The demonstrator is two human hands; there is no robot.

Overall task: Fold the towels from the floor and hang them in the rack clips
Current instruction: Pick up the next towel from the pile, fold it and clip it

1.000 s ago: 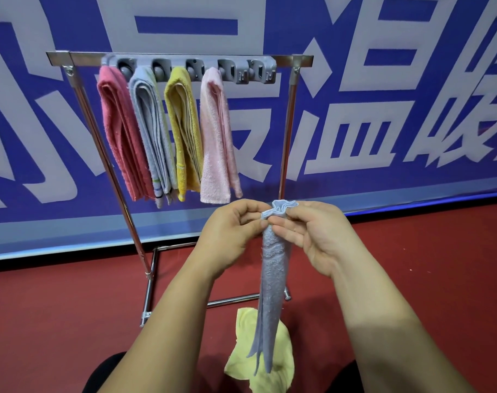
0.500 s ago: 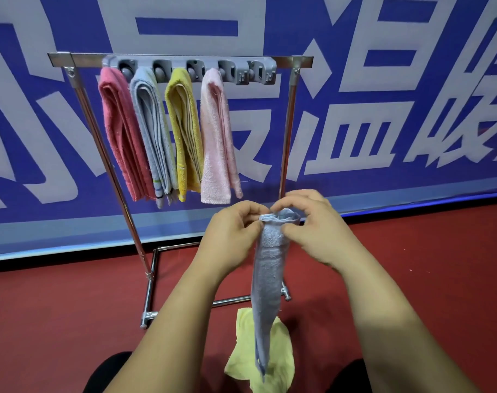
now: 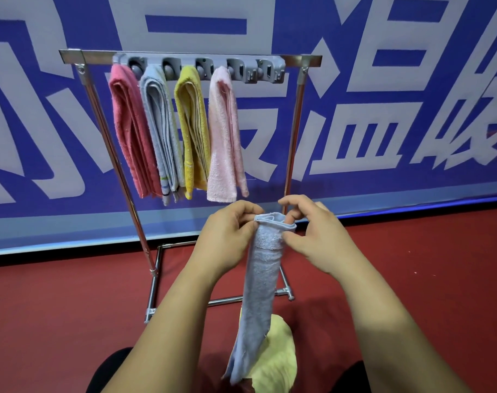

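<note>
Done: 4 folded towels (image 3: 192,131) in grey plastic clip strip (image 3: 243,72), 1 clip free. Below strip: left hand (image 3: 227,236) & right hand (image 3: 318,239) pinching light-blue terry towel (image 3: 262,279). To do: pale-yellow cloth (image 3: 275,361), lower.

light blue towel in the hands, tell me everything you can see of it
The light blue towel is soft-looking terry cloth, folded lengthwise into a narrow strip of several layers, with a woven band near its top. It hangs nearly upright. The left hand and the right hand pinch its top end from either side. Its loose lower end hangs before a pale yellow towel on the red floor; whether they touch cannot be told.
</note>
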